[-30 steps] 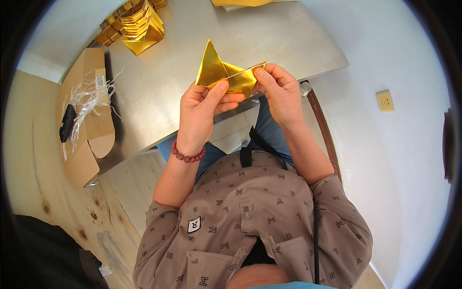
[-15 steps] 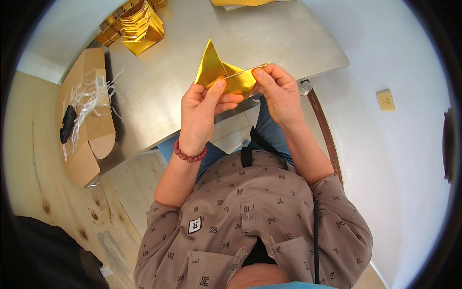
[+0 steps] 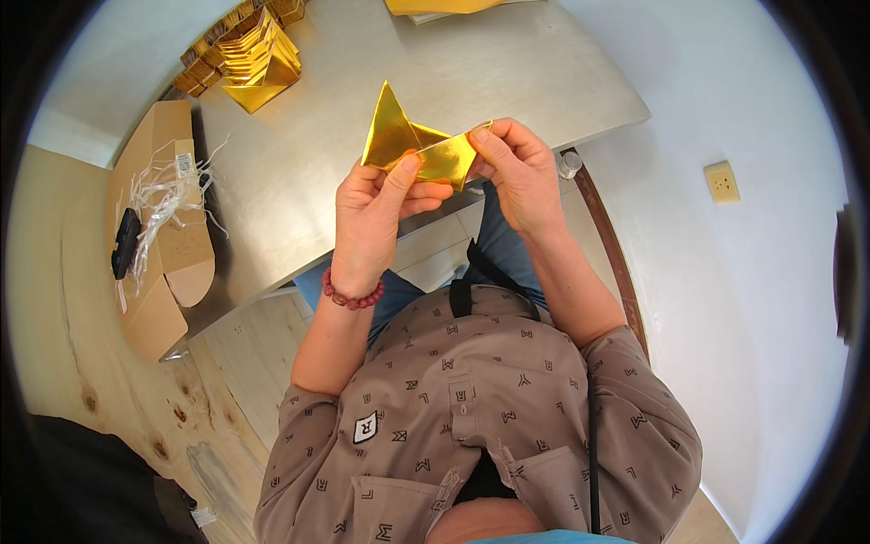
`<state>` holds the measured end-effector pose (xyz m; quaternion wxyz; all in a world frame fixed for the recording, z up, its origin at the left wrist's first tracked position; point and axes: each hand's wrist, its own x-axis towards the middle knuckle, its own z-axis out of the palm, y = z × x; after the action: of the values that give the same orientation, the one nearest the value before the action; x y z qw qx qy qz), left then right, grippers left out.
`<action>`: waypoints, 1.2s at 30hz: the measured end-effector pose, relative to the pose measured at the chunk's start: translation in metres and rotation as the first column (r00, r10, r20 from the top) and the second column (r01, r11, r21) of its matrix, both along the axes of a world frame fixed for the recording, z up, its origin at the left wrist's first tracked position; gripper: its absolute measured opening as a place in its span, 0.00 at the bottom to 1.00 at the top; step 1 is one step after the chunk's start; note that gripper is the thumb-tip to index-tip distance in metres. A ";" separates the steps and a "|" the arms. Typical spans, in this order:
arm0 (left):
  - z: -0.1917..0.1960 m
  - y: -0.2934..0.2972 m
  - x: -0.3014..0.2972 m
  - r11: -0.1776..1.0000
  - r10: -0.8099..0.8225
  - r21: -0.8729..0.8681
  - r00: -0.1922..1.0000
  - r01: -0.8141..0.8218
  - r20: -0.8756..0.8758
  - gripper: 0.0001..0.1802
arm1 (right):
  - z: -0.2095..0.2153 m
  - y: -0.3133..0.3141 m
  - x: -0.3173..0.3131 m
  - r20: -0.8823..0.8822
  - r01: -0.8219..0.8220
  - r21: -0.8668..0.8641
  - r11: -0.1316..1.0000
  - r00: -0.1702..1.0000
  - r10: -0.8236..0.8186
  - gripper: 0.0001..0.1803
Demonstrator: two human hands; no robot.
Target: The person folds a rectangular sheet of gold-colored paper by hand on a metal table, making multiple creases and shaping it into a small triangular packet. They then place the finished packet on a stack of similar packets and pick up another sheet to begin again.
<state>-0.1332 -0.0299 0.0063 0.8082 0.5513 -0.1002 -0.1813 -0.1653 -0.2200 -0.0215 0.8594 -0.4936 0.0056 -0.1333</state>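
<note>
A shiny gold folded paper piece (image 3: 412, 145) with one pointed corner sticking up is held above the edge of a grey metal table (image 3: 381, 63). My left hand (image 3: 376, 218) grips its lower left part, thumb pressed on the front face. My right hand (image 3: 517, 168) pinches its right end between thumb and fingers. A red bead bracelet (image 3: 352, 297) circles my left wrist.
A stack of folded gold paper pieces (image 3: 254, 54) lies at the table's far left. Another gold sheet (image 3: 444, 5) shows at the top edge. A cardboard box (image 3: 159, 236) with white plastic strips and a black object stands left of the table. A white wall with a socket (image 3: 722, 181) is at the right.
Both hands keep their hold on the gold paper; only the fingers have shifted slightly.
</note>
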 end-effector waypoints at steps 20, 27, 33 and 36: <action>0.003 0.005 0.002 0.996 -0.087 0.017 0.996 0.087 -0.001 0.14 | 0.001 -0.001 0.001 0.035 -0.022 0.121 0.992 0.999 0.018 0.13; 0.005 0.002 0.003 1.000 -0.022 -0.007 0.998 0.021 -0.051 0.15 | 0.011 -0.002 -0.007 -0.042 -0.061 0.040 0.997 0.997 0.063 0.13; 0.006 0.003 0.002 0.999 -0.049 0.010 0.998 0.049 -0.044 0.14 | 0.012 -0.005 -0.012 -0.074 -0.107 -0.134 0.985 0.992 0.098 0.11; 0.007 0.004 0.002 0.999 -0.044 0.020 0.998 0.045 -0.052 0.14 | 0.012 -0.009 -0.012 -0.068 -0.119 -0.211 0.970 0.992 0.107 0.11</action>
<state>-0.1312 -0.0258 0.0137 0.8003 0.5528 -0.0898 -0.2144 -0.1769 -0.2290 -0.0097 0.8068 -0.5866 -0.0129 -0.0702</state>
